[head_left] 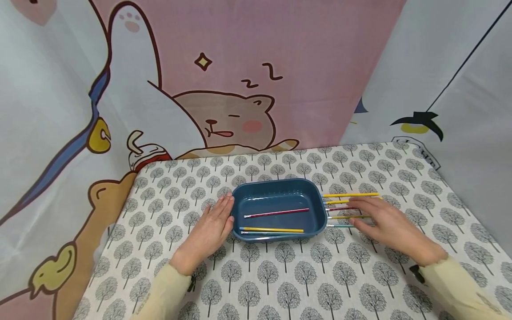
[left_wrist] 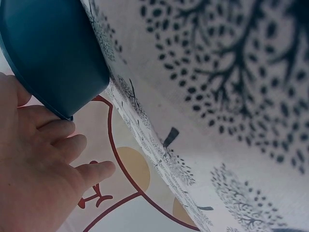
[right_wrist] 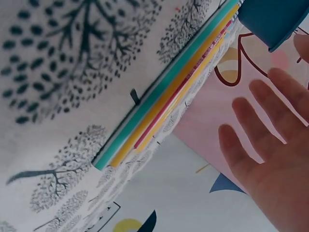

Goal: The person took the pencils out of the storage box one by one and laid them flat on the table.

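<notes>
A dark blue rectangular tray (head_left: 280, 240) sits on the cloth-covered table in the head view. Inside lie a red pencil (head_left: 277, 213), a yellow pencil (head_left: 276, 230) and a thin pale-teal one (head_left: 276, 233). My left hand (head_left: 212, 226) rests against the tray's left end; in the left wrist view its fingers (left_wrist: 60, 130) are at the rim. To the right of the tray several pencils lie side by side, among them a yellow pencil (head_left: 352, 195) and a teal pencil (right_wrist: 145, 113). Over their right ends is my right hand (head_left: 388, 222), fingers spread, holding nothing.
A white cloth with grey tree prints (head_left: 288, 275) covers the table. Behind it hangs a pink curtain with a sleeping bear (head_left: 240, 120), and pale printed fabric (head_left: 472, 102) stands along the right side.
</notes>
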`<act>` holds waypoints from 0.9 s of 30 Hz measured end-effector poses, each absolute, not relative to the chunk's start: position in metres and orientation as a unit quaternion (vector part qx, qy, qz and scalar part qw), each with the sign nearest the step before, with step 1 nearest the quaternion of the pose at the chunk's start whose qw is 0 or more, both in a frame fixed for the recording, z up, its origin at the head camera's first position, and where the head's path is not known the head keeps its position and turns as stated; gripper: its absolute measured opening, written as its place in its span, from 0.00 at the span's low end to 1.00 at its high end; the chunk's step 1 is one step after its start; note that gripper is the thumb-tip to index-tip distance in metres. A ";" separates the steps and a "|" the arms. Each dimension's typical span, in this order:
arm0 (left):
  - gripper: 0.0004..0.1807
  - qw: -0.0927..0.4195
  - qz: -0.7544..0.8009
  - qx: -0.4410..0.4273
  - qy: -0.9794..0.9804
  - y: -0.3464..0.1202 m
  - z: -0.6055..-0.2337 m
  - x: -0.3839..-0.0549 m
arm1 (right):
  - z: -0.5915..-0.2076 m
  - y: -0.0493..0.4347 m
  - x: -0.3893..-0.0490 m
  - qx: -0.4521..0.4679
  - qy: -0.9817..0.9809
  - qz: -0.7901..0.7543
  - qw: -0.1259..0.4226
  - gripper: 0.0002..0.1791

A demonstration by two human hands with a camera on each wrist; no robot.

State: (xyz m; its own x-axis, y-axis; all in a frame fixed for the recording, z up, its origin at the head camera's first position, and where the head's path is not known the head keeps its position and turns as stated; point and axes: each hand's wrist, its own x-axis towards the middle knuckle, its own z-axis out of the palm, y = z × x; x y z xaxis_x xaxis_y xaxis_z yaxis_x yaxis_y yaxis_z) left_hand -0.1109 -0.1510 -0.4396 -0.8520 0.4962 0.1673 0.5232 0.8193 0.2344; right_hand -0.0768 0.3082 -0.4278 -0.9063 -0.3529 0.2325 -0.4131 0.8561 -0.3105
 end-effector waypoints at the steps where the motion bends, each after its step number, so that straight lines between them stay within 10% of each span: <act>1: 0.30 0.049 -0.137 -0.267 -0.952 -0.151 -0.439 -0.111 | -0.426 0.308 -0.077 0.197 -0.960 0.183 0.081 0.28; 27: 0.29 0.064 -0.144 -0.275 -0.948 -0.152 -0.440 -0.111 | -0.396 0.266 -0.092 0.243 -0.953 0.166 0.074 0.41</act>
State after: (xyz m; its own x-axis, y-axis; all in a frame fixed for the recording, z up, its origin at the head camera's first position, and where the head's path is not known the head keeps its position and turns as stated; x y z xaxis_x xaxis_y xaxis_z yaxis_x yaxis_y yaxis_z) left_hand -0.1109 -0.1516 -0.4400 -0.8407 0.5033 0.2000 0.5400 0.8071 0.2387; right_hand -0.0922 0.2657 -0.3961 -0.8713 -0.4381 0.2213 -0.4872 0.8267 -0.2815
